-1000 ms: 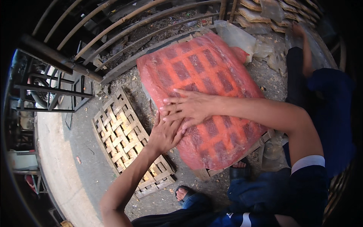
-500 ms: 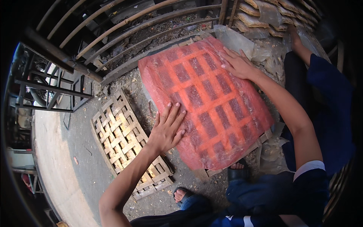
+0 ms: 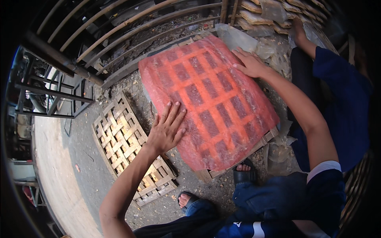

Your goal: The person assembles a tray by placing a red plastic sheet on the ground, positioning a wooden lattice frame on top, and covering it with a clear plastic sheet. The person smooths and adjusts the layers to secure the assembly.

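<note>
**Hand positions: red plastic sheet [image 3: 210, 93] under left hand [image 3: 164, 129] and right hand [image 3: 251, 64]**

Your left hand lies palm down, fingers spread, clamped on nothing. Its fingers rest on the near-left margin of the sheet, pointing away from you. Your right hand is also flat and unclenched, farther forward, with its fingers on the sheet's far-right edge and its thumb held apart. Your two hands stand well apart.

The sheet spans the area between your hands and extends toward you below the right hand. A grid of bright orange bands and darker rectangles shows across it. A wooden edge [image 3: 262, 142] protrudes beneath its near side.

Just left of your left hand, a woven slatted panel [image 3: 121, 144] lies on the ground, partly behind your forearm. Farther left and forward of that hand stands a dark metal frame [image 3: 55, 95]; ahead runs a railing [image 3: 121, 29].

Immediately beyond your right hand lies clear plastic sheeting [image 3: 234, 36]. Beyond that, note the stacked packs [image 3: 254, 19]. To the right of your right hand is another person's blue sleeve [image 3: 331, 65].
</note>
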Tool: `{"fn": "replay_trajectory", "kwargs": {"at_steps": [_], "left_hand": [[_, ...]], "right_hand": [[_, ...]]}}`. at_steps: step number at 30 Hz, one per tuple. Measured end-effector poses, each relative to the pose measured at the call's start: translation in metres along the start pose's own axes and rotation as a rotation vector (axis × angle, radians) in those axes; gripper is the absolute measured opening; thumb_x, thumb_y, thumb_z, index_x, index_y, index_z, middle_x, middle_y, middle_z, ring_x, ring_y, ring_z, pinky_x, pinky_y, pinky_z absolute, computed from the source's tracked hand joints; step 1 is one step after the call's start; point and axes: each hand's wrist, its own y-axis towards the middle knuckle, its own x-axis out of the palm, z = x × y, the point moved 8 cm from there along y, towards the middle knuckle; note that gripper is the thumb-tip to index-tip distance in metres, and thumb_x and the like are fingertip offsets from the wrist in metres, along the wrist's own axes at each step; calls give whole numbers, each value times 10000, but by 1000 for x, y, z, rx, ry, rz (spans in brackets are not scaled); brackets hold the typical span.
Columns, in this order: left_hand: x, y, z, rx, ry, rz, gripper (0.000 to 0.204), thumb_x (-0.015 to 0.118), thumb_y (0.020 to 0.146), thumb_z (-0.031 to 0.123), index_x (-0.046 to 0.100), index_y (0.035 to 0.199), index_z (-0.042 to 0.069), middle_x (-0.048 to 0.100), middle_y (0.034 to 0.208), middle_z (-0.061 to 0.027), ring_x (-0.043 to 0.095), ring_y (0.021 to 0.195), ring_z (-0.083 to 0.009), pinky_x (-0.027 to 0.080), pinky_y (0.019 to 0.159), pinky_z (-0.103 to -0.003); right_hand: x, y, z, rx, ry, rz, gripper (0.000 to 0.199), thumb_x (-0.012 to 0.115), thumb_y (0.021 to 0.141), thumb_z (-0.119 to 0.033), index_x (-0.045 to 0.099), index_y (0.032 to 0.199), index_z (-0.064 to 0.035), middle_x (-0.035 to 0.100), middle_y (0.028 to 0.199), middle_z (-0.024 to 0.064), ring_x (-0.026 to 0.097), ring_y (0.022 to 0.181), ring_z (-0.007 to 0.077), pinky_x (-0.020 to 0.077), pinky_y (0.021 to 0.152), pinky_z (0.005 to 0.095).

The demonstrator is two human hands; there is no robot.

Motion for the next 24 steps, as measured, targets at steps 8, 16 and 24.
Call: {"fn": "replay_trajectory", "kwargs": {"at_steps": [8, 16, 24], "left_hand": [[0, 0, -3, 2, -8, -31, 725, 330, 1041, 597, 262, 1616, 162, 121, 1707, -106, 80, 1570, -367, 237, 1210, -614], [0, 0, -2, -19, 0, -71, 755, 307, 1031, 639, 211, 1628, 188, 89, 1710, -88, 50, 1572, -348, 204, 1224, -626], [3, 0, -2, -13, 15, -63, 751, 314, 1033, 636, 220, 1625, 184, 88, 1711, -87, 44, 1573, -347, 199, 1230, -618]], "right_hand": [[4, -10, 16, -9, 35, 34, 733, 491, 1019, -513, 276, 1604, -127, 269, 1645, 218, 358, 1468, 406, 244, 1207, 568], [11, -8, 30, -24, 179, 90, 642, 525, 1020, -421, 372, 1543, -81, 483, 1494, 233, 522, 1333, 390, 395, 1108, 484], [15, -9, 49, 98, 538, 106, 459, 675, 945, -354, 652, 1286, -49, 725, 1146, 175, 689, 1083, 297, 515, 951, 397]]}}
